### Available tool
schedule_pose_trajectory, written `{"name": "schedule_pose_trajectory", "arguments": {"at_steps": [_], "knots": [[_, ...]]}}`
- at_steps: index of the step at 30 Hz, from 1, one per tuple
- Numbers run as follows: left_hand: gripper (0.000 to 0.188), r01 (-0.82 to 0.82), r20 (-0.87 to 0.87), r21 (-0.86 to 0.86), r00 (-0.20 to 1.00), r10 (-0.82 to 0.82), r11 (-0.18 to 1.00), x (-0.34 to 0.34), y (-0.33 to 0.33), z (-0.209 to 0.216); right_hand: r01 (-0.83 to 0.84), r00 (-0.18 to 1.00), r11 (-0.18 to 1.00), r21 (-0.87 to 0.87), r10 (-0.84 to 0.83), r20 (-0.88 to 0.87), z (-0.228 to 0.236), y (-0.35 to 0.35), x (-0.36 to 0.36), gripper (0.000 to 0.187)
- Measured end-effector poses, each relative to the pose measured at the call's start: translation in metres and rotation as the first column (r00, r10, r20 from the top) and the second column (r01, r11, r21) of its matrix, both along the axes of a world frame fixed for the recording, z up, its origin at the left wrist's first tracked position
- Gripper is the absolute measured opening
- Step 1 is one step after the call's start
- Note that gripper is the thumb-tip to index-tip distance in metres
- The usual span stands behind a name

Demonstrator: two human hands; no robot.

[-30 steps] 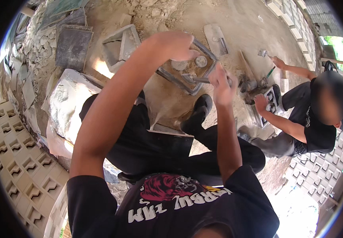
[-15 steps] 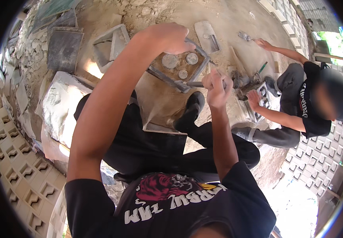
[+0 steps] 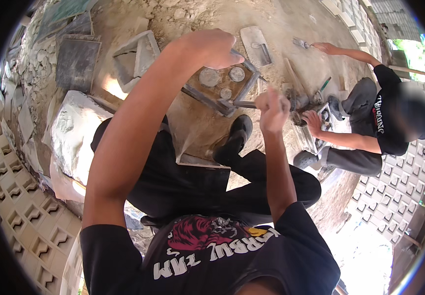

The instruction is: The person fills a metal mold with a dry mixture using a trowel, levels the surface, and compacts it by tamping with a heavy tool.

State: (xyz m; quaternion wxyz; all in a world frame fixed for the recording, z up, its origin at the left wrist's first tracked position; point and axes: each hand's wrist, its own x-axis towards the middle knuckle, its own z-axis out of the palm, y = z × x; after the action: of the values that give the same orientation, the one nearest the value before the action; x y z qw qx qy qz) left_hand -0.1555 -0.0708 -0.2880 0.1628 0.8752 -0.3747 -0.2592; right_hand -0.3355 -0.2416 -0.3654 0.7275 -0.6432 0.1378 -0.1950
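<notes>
In front of me on the dusty ground lies a dark, four-sided mould frame [image 3: 248,88]. Three pale round discs [image 3: 209,77] sit inside it. My left hand [image 3: 216,49] is closed on the frame's far edge; its fingertips are partly hidden. My right hand [image 3: 273,110] makes a fist around a tool with a straight dark shaft [image 3: 245,104]. The shaft points left, and its end is at the frame's near corner; I cannot tell what kind of tool it is.
At right a co-worker's hand [image 3: 325,48] holds a trowel [image 3: 301,43], while the other hand [image 3: 312,123] rests by a patterned mould. A float [image 3: 256,45] lies beyond my frame. Left are a pale frame [image 3: 146,54], dark slabs [image 3: 77,64] and a white block [image 3: 77,125].
My right hand and the tool have shifted slightly to the right. My left hand stays on the frame. The co-worker has shifted posture, and one foot has moved.
</notes>
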Motion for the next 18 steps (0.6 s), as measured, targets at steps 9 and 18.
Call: {"name": "schedule_pose_trajectory", "arguments": {"at_steps": [9,18], "knots": [[0.058,0.014,-0.006,-0.007,1.0,-0.014,1.0,0.001,-0.01,0.004,0.051,0.995,0.995,0.085,-0.058,0.085,0.005,0.002,0.002,0.046],[0.059,0.004,-0.018,0.01,1.0,-0.004,1.0,-0.005,-0.012,0.007,0.092,0.995,0.994,0.056,-0.093,0.021,0.009,0.01,0.007,0.048]]}}
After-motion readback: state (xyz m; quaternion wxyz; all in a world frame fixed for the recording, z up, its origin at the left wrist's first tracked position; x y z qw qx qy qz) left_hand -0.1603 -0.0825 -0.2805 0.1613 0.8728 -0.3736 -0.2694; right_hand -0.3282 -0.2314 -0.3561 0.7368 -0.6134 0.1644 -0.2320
